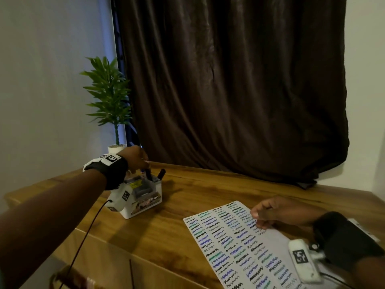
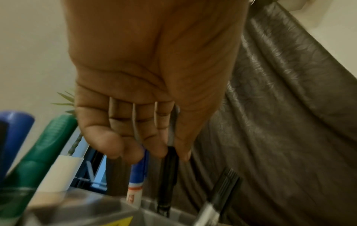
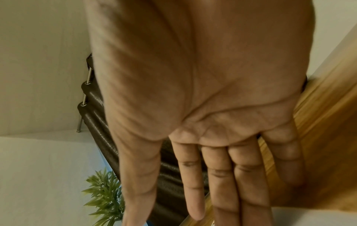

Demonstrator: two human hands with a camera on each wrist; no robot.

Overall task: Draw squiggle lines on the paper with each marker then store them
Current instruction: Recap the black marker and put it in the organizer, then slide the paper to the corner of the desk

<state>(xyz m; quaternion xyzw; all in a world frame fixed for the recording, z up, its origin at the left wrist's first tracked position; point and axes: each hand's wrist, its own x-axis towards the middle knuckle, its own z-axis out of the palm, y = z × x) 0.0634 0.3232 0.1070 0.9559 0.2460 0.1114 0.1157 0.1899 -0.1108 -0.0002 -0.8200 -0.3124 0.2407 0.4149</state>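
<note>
My left hand (image 1: pixel 145 163) hangs over the clear marker box (image 1: pixel 143 197) at the table's left. In the left wrist view its thumb and index finger (image 2: pixel 161 150) pinch the top of a black marker (image 2: pixel 167 175) that stands upright in the box. A blue marker (image 2: pixel 138 172), a green one (image 2: pixel 48 145) and a ribbed black cap (image 2: pixel 227 182) stand around it. The paper (image 1: pixel 239 247), covered with coloured squiggle rows, lies at front right. My right hand (image 1: pixel 258 219) rests on its far right edge with straight fingers (image 3: pixel 222 183), holding nothing.
A potted plant (image 1: pixel 108 97) stands behind the box against the wall. A dark curtain (image 1: pixel 229 80) hangs along the back of the wooden table (image 1: pixel 187 188). A cable (image 1: pixel 83 240) trails from my left wrist over the front edge.
</note>
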